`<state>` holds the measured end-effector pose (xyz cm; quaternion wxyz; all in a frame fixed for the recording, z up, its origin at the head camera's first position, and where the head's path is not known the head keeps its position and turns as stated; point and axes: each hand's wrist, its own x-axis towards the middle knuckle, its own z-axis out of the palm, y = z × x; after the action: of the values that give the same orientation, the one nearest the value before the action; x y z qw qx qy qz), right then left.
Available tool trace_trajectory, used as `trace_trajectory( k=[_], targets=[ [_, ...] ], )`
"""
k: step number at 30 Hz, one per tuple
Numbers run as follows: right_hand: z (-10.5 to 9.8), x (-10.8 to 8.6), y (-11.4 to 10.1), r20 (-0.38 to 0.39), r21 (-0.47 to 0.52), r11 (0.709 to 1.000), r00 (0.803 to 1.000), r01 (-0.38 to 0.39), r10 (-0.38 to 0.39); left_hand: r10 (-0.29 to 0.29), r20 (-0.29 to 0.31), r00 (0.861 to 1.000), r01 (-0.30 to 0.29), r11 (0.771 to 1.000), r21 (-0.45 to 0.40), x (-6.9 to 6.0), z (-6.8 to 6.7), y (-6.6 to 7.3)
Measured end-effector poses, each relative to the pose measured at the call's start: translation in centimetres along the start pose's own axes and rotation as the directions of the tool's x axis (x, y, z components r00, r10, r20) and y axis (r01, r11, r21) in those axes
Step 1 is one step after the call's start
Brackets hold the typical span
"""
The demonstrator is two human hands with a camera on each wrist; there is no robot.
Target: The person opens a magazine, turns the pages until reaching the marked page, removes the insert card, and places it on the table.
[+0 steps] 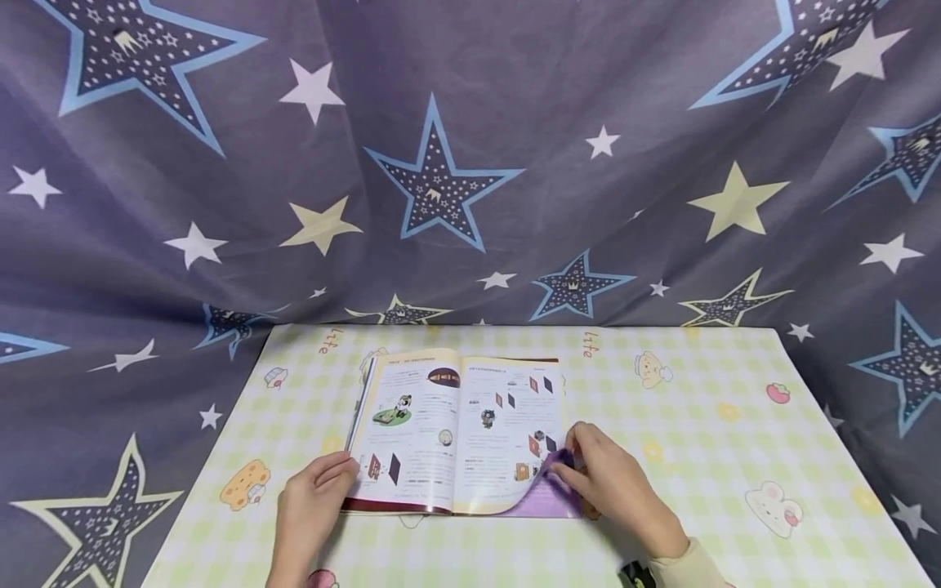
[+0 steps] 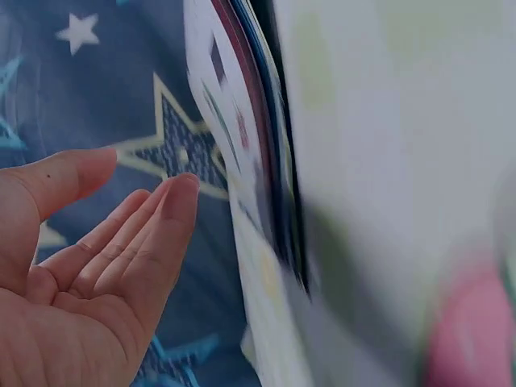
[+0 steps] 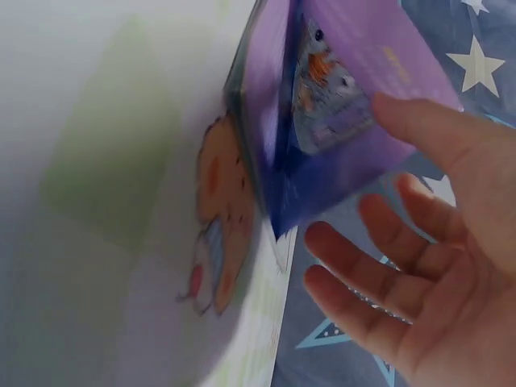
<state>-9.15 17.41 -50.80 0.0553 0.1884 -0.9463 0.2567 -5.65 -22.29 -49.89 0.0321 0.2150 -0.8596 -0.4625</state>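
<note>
An open magazine [image 1: 412, 416] with printed text and small cartoon pictures lies on the table. Its right-hand page [image 1: 507, 425] curls up at the lower corner and bares a purple page [image 1: 547, 500] beneath. At that corner is my right hand [image 1: 613, 478]. In the right wrist view, the thumb of that hand [image 3: 427, 234] touches a purple page face [image 3: 347, 161], while the other fingers spread loosely apart from it. Beside the magazine's lower left edge is my left hand [image 1: 316, 498]. The left wrist view shows this hand [image 2: 105, 266] with extended fingers, a gap between them and the pages [image 2: 242, 105].
A pale green checked tablecloth [image 1: 706, 457] with cartoon prints covers the table. Behind and around it hangs a dark curtain [image 1: 559, 90] with stars. Near my right sleeve [image 1: 691, 567], a small dark object [image 1: 635, 574] shows at the bottom edge.
</note>
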Motion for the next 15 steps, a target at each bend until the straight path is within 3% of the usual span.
trace_trajectory(
  k=[4,7,9,15],
  targets=[
    [0.2,0.5,-0.5,-0.053,0.021,0.999,0.998,0.047,-0.046,0.097,0.068,0.993,-0.091,0.992,-0.093,0.0,2.4,1.6],
    [0.6,0.7,-1.0,-0.070,0.047,0.991,0.990,0.122,-0.119,0.182,0.136,0.974,-0.155,0.970,-0.185,-0.2,4.6,3.0],
    [0.9,0.8,-1.2,-0.072,0.070,0.982,0.983,0.175,-0.170,0.234,0.184,0.955,-0.188,0.953,-0.237,-0.5,6.2,3.9],
    [1.5,0.8,-1.6,-0.026,0.163,0.954,0.968,0.251,-0.250,0.354,0.351,0.867,-0.219,0.903,-0.370,-1.3,9.7,6.3]
  ],
)
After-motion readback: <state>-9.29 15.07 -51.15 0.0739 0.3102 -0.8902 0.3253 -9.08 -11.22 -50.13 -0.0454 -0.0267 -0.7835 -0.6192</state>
